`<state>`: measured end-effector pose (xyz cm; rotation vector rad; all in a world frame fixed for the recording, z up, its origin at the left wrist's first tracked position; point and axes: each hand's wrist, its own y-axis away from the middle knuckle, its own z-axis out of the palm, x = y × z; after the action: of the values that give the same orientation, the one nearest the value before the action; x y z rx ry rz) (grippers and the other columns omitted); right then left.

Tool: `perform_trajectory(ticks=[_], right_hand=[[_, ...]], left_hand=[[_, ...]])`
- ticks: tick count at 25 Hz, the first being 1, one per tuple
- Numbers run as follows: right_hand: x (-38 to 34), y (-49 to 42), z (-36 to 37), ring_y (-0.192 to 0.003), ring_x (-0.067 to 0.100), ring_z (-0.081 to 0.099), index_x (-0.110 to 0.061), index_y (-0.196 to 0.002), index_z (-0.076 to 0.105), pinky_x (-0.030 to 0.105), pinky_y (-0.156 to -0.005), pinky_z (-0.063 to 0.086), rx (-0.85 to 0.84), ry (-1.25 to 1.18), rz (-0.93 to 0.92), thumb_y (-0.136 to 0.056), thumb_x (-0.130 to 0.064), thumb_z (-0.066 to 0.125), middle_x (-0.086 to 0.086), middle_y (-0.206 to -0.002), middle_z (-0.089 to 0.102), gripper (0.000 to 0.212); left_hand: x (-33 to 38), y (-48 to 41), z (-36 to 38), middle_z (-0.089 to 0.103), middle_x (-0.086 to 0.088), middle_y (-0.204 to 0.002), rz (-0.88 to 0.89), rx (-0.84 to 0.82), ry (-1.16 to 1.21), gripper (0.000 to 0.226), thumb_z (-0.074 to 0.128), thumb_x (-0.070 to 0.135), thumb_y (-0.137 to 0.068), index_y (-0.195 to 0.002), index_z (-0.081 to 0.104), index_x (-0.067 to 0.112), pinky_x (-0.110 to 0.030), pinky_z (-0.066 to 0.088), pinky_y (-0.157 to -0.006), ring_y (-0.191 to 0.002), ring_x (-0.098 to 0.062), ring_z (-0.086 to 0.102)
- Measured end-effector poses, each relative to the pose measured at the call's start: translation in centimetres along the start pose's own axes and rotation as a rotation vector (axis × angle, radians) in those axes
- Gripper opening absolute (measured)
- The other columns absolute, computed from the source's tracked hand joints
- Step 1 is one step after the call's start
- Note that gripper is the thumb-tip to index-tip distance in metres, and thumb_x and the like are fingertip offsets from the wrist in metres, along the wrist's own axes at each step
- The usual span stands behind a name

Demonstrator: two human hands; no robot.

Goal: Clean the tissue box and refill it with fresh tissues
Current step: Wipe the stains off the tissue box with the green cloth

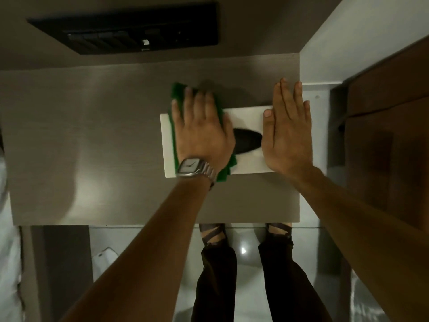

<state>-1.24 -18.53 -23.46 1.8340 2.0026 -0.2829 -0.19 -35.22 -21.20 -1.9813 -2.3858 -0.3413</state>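
Note:
A white rectangular tissue box (pixel 247 119) lies on a grey wooden tabletop (pixel 92 140), near its right edge. Its dark oval slot (pixel 247 141) faces up between my hands, and no tissue shows in it. My left hand (pixel 202 129), with a silver wristwatch, presses flat on a green cloth (pixel 177 92) spread over the box's left half. My right hand (pixel 287 131) rests flat, fingers straight and together, against the box's right end.
A black switch and socket panel (pixel 130 33) is set in the wall behind the table. A white wall (pixel 348 43) and a dark wooden door (pixel 390 135) stand to the right. My legs and sandalled feet (pixel 243 252) stand on a glossy floor below the table's front edge.

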Motion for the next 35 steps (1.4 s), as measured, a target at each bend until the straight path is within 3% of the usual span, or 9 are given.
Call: perform_trajectory(ticks=[2,6,13,16,19,23,26,31,35], right_hand=[[0.2,0.0,0.0,-0.156,0.027,0.001,-0.010,-0.159,0.014,0.048,-0.126,0.005,-0.001,-0.012,-0.009,-0.105,-0.041,0.011,0.007,-0.168,0.012,0.062],[0.4,0.0,0.1,-0.156,0.025,0.001,-0.012,-0.159,0.014,0.049,-0.126,0.005,0.009,-0.035,-0.018,-0.106,-0.039,0.011,0.007,-0.168,0.012,0.059],[0.2,0.1,0.3,-0.156,0.027,0.003,-0.011,-0.159,0.016,0.047,-0.126,0.005,0.030,-0.010,-0.017,-0.107,-0.041,0.013,0.007,-0.168,0.014,0.060],[0.4,-0.1,0.3,-0.155,0.028,0.003,-0.011,-0.158,0.016,0.051,-0.125,0.007,0.032,0.001,-0.018,-0.106,-0.038,0.013,0.008,-0.168,0.015,0.059],[0.4,-0.1,0.0,-0.155,0.028,0.001,-0.012,-0.159,0.013,0.052,-0.125,0.006,0.019,0.031,-0.011,-0.106,-0.039,0.010,0.007,-0.168,0.012,0.059],[0.1,-0.2,-0.2,-0.155,0.029,-0.002,-0.013,-0.159,0.011,0.052,-0.125,0.000,0.016,0.136,-0.002,-0.106,-0.043,0.009,0.006,-0.169,0.009,0.061],[-0.1,-0.2,-0.1,-0.155,0.029,-0.002,-0.013,-0.160,0.011,0.050,-0.124,-0.002,0.012,0.172,-0.001,-0.105,-0.044,0.010,0.006,-0.169,0.009,0.063],[-0.1,0.1,-0.1,-0.155,0.028,-0.003,-0.013,-0.159,0.011,0.051,-0.125,-0.001,0.007,0.119,-0.014,-0.104,-0.042,0.007,0.006,-0.169,0.008,0.063],[-0.1,0.0,-0.1,-0.156,0.027,-0.002,-0.013,-0.160,0.012,0.050,-0.125,0.000,0.015,0.092,-0.007,-0.105,-0.042,0.009,0.005,-0.169,0.009,0.062]], left_hand=[[2.9,-0.2,0.9,0.050,-0.016,-0.145,0.188,0.013,0.020,0.054,0.034,0.039,-0.099,-0.139,0.048,0.006,-0.053,0.017,-0.119,-0.142,-0.032,0.036],[1.2,4.9,1.2,0.023,-0.012,-0.161,0.417,-0.077,-0.012,0.060,0.033,0.037,-0.099,-0.152,0.024,0.009,-0.048,0.009,-0.121,-0.150,-0.025,0.015],[-3.9,2.8,0.2,0.024,-0.014,-0.160,-0.108,0.035,-0.013,0.066,0.028,0.046,-0.099,-0.152,0.024,0.006,-0.051,0.008,-0.121,-0.150,-0.029,0.013],[1.7,1.5,0.9,0.037,-0.014,-0.155,0.108,0.005,-0.004,0.061,0.032,0.042,-0.098,-0.148,0.034,0.007,-0.053,0.013,-0.120,-0.147,-0.031,0.024],[1.3,2.9,0.9,0.026,-0.011,-0.161,0.390,-0.066,-0.009,0.061,0.030,0.041,-0.100,-0.152,0.024,0.010,-0.049,0.010,-0.121,-0.150,-0.025,0.016],[-6.6,4.3,-0.3,0.012,-0.010,-0.164,0.154,-0.070,-0.033,0.067,0.024,0.047,-0.100,-0.155,0.012,0.011,-0.048,0.004,-0.122,-0.151,-0.023,0.003],[-5.1,1.3,0.0,0.025,-0.015,-0.160,-0.120,0.019,-0.041,0.068,0.024,0.048,-0.099,-0.152,0.024,0.006,-0.054,0.009,-0.120,-0.150,-0.031,0.013],[2.5,2.9,1.5,0.027,-0.011,-0.160,0.349,-0.031,-0.014,0.061,0.029,0.041,-0.100,-0.152,0.026,0.009,-0.050,0.009,-0.121,-0.150,-0.026,0.017],[-5.3,5.8,0.4,0.014,-0.010,-0.163,0.246,-0.041,-0.037,0.066,0.025,0.043,-0.099,-0.154,0.016,0.009,-0.046,0.005,-0.122,-0.151,-0.021,0.005]])
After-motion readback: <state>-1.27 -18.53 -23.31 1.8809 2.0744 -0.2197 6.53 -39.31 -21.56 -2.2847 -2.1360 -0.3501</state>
